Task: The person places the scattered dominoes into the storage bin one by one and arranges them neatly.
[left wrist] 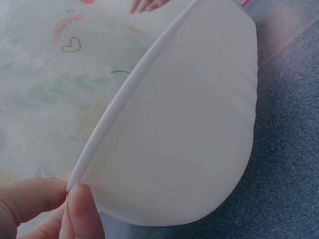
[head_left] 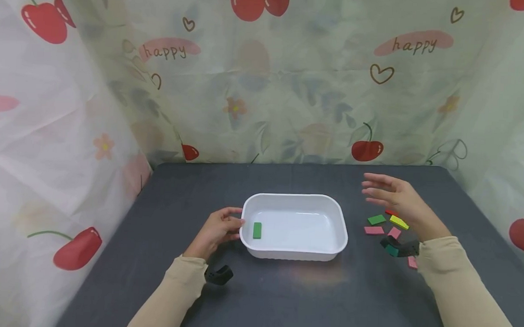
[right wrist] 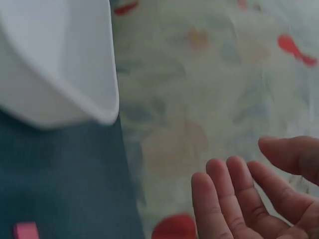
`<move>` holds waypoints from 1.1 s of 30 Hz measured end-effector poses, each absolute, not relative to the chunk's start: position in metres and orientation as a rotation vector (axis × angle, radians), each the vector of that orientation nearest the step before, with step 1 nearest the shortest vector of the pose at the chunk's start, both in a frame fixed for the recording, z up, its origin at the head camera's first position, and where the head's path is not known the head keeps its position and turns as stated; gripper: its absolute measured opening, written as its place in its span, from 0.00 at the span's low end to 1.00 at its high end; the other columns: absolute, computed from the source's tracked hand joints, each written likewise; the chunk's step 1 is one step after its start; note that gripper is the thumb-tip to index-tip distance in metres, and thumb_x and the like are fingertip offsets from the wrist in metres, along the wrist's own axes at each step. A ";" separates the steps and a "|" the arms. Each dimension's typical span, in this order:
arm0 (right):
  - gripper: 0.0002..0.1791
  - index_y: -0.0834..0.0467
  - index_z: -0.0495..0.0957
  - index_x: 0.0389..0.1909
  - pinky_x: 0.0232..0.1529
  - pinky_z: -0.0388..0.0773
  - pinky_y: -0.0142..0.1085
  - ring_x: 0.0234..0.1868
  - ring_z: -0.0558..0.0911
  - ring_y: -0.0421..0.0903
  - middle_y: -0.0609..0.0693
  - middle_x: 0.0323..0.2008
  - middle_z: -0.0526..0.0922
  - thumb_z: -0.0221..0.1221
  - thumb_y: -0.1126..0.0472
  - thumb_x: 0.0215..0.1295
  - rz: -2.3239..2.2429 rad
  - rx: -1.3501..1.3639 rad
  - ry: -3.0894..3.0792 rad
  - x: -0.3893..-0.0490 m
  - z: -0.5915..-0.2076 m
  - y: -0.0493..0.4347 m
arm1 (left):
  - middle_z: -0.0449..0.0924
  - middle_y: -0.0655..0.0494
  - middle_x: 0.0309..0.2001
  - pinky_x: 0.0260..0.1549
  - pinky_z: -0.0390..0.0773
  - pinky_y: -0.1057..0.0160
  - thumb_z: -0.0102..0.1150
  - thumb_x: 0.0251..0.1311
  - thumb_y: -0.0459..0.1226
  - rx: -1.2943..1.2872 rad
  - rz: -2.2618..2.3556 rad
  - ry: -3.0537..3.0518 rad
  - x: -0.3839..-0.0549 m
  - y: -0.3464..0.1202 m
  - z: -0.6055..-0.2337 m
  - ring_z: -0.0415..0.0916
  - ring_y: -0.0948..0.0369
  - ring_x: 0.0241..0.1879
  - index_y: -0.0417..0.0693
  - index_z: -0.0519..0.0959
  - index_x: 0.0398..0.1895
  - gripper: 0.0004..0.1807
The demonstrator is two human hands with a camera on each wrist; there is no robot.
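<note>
A white rectangular tub (head_left: 295, 255) stands mid-table, with one green block (head_left: 257, 230) lying inside near its left wall. My left hand (head_left: 217, 230) pinches the tub's left rim between thumb and fingers; the left wrist view shows this grip on the rim (left wrist: 122, 94) up close. Off to the right, my right hand (head_left: 391, 193) hovers above the table with its fingers extended and holds nothing. Below and beside it lie several flat blocks: a green block (head_left: 376, 219), a yellow block (head_left: 399, 222), a pink block (head_left: 374, 230) and others, some partly hidden by the hand and wrist camera.
The dark table (head_left: 283, 304) runs back to a patterned curtain (head_left: 264, 86) with cherries and hearts, which also hangs at both sides. A black wrist camera (head_left: 218, 275) sits under the left wrist, another camera (head_left: 408, 248) under the right.
</note>
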State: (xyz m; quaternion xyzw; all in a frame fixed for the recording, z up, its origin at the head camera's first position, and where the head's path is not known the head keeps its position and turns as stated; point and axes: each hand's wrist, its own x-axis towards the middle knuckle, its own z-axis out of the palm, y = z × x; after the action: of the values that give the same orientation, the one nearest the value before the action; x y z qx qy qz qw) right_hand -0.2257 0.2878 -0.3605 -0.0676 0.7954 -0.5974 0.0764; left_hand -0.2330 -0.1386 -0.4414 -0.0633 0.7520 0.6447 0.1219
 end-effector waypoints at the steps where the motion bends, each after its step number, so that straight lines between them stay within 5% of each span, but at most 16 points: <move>1: 0.36 0.64 0.57 0.71 0.46 0.79 0.26 0.46 0.80 0.28 0.37 0.49 0.77 0.58 0.55 0.68 -1.806 -0.180 2.395 -0.225 -0.364 0.298 | 0.84 0.44 0.40 0.31 0.82 0.64 0.65 0.57 0.32 -0.185 1.881 2.197 -0.233 -0.139 -0.442 0.80 0.59 0.29 0.45 0.76 0.57 0.22; 12: 0.40 0.68 0.52 0.72 0.43 0.80 0.28 0.40 0.77 0.21 0.22 0.40 0.73 0.55 0.50 0.70 -1.655 -0.014 2.581 -0.235 -0.409 0.367 | 0.84 0.45 0.40 0.32 0.83 0.63 0.65 0.58 0.34 -0.202 1.865 2.209 -0.232 -0.140 -0.441 0.81 0.59 0.30 0.47 0.76 0.57 0.22; 16: 0.40 0.68 0.52 0.72 0.46 0.81 0.32 0.40 0.76 0.21 0.44 0.52 0.79 0.55 0.48 0.70 -1.539 0.025 2.575 -0.241 -0.420 0.368 | 0.84 0.45 0.40 0.31 0.82 0.63 0.64 0.58 0.33 -0.199 1.870 2.207 -0.233 -0.139 -0.442 0.81 0.59 0.30 0.46 0.76 0.57 0.22; 20: 0.37 0.69 0.53 0.71 0.50 0.80 0.39 0.42 0.76 0.23 0.73 0.66 0.62 0.53 0.52 0.72 -1.478 0.009 2.547 -0.243 -0.426 0.361 | 0.84 0.46 0.39 0.31 0.83 0.63 0.65 0.58 0.33 -0.206 1.864 2.209 -0.233 -0.138 -0.442 0.81 0.59 0.30 0.47 0.76 0.57 0.22; 33: 0.35 0.67 0.58 0.70 0.42 0.79 0.33 0.51 0.77 0.49 0.71 0.64 0.67 0.56 0.53 0.69 -1.226 -0.014 2.606 -0.239 -0.442 0.353 | 0.83 0.45 0.39 0.31 0.82 0.64 0.65 0.58 0.34 -0.204 1.863 2.218 -0.233 -0.139 -0.443 0.80 0.59 0.30 0.46 0.76 0.57 0.22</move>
State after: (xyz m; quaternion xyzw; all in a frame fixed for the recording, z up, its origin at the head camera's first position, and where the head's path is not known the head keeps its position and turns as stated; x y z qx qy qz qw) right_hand -0.2393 0.3528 -0.4417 -0.0049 0.8971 -0.4220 0.1306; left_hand -0.2326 -0.1386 -0.4428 -0.0696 0.7585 0.6370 0.1187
